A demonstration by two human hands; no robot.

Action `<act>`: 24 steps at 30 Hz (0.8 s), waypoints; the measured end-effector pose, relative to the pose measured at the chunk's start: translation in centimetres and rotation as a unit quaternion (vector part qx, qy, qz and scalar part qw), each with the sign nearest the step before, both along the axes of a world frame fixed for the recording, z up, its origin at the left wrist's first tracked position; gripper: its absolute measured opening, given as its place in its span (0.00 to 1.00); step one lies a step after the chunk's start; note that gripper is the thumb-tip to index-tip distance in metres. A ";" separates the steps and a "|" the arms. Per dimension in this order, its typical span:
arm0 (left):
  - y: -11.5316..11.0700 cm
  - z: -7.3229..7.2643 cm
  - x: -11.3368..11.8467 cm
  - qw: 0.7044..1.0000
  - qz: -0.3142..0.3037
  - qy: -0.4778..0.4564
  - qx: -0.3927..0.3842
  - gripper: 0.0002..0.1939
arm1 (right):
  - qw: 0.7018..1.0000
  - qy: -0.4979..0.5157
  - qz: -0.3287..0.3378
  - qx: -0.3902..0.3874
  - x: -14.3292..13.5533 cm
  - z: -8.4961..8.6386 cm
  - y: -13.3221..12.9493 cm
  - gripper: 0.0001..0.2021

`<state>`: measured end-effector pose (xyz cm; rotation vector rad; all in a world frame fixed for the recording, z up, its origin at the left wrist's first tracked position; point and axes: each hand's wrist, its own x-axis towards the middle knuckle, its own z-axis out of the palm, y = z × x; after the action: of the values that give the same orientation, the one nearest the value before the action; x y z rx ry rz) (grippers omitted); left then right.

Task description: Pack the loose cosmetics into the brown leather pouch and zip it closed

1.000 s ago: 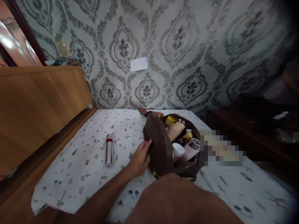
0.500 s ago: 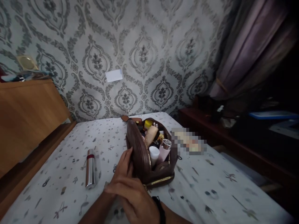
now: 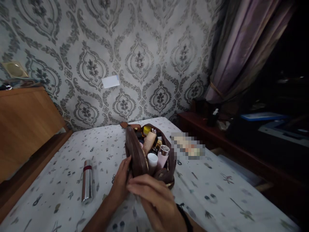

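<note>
A brown leather bag [image 3: 136, 154] stands unzipped on the patterned sheet, packed with several cosmetics, among them a white-capped bottle [image 3: 152, 161], a pink bottle with a silver cap [image 3: 163, 156] and a beige tube [image 3: 149, 142]. My left hand [image 3: 122, 177] rests against the bag's left side, its fingertips partly hidden. In front of the bag's near end is my right hand [image 3: 154, 196], fingers together and bent, a black band on its wrist; whether it pinches anything is unclear. A silver bottle with a red ring [image 3: 87, 183] lies to the left.
Beyond the bed [image 3: 96, 138] rises a patterned wall. A wooden headboard or cabinet [image 3: 26, 122] stands at the left. To the bag's right lies a blurred-out flat item [image 3: 188, 146]. Farther right are a dark red ledge [image 3: 198, 125], a curtain [image 3: 236, 48] and a blue-edged object [image 3: 263, 116].
The view has shifted, moving the scene slightly left. My right hand has moved rightward and up, away from my left wrist, to the bag's near end. My left hand stays at the bag's side.
</note>
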<state>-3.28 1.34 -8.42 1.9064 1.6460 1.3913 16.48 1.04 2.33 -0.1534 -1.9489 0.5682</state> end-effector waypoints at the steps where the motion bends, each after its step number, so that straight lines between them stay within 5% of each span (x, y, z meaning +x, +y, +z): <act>1: -0.2 0.1 0.0 1.000 -0.006 0.004 0.001 0.28 | 0.999 0.007 -0.040 0.005 0.5 0.1 0.4 0.23; 5: -0.6 0.6 0.1 1.000 -0.013 0.020 0.001 0.27 | 0.972 0.039 -0.231 -0.016 2.2 0.0 3.4 0.18; 8: -0.7 0.8 0.2 1.000 -0.006 0.028 0.003 0.27 | 0.948 0.042 -0.305 -0.082 3.2 -0.5 6.2 0.16; 15: -0.6 1.1 0.3 1.000 -0.010 0.020 0.005 0.28 | 0.918 0.044 -0.174 -0.354 3.7 -1.5 9.7 0.27; 24: -0.3 0.5 0.2 0.999 -0.023 0.020 0.025 0.31 | 0.926 -0.019 -0.201 -0.320 2.5 0.1 11.4 0.32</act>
<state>-3.10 1.02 -7.90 1.9998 1.5883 1.3969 18.97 12.40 2.38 -0.9568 -1.6341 0.9037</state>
